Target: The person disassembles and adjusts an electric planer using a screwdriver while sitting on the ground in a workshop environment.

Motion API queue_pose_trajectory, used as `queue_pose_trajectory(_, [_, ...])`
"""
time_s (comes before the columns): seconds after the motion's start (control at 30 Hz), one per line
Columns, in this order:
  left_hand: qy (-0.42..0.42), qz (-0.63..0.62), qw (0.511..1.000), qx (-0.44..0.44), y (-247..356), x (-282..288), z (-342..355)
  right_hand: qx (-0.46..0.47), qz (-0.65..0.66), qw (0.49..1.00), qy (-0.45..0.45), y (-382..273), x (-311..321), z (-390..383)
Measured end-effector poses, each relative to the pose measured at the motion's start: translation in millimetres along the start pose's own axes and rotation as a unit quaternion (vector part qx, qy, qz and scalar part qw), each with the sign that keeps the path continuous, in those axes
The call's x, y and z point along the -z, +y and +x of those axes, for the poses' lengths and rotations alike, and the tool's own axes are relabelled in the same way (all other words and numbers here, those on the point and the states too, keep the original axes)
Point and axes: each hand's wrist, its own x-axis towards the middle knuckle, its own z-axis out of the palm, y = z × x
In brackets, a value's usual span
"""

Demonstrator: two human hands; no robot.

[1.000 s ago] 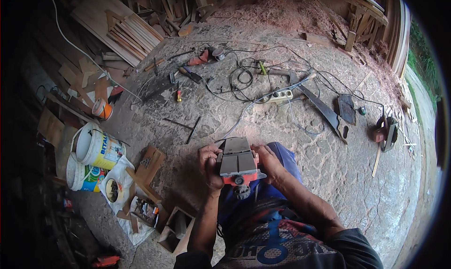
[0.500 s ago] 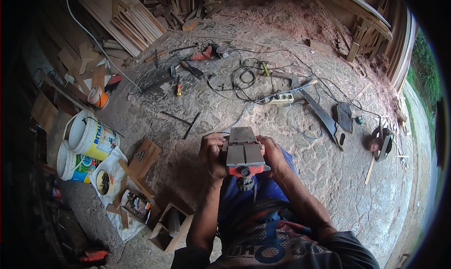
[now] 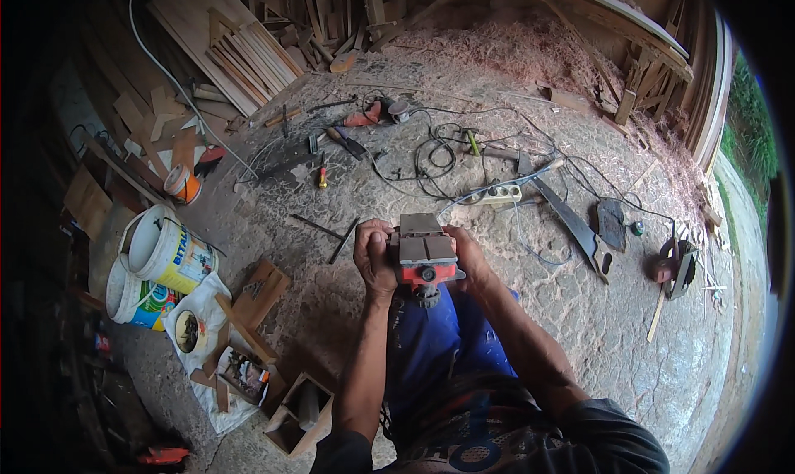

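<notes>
— Red and grey metal, what is it?
— A boxy red electric planer with a flat grey sole (image 3: 425,259), turned sole-up, held at chest height above the lap.
— Held how?
— The left hand (image 3: 374,260) and right hand (image 3: 465,257) are wrapped around its two sides, equally near; its long axis points away from the person, toward the white power strip (image 3: 500,194).
</notes>
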Motion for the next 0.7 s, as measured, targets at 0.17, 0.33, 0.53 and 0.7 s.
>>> queue_pose_trajectory(0.17, [0.000,0.010,1.000,-0.008,-6,12,-5,-0.030,0.002,0.999,-0.009,12,-1,11])
queue_pose_trajectory(0.33, [-0.007,0.056,0.998,0.002,-4,11,-1,-0.094,0.023,0.995,-0.026,11,-2,19])
queue_pose_trajectory(0.53, [-0.028,0.100,0.995,0.011,-5,21,1,-0.092,0.046,0.993,-0.060,20,-3,24])
queue_pose_trajectory(0.7, [-0.027,0.105,0.994,0.020,-5,31,2,-0.095,0.016,0.995,-0.037,6,-27,4])
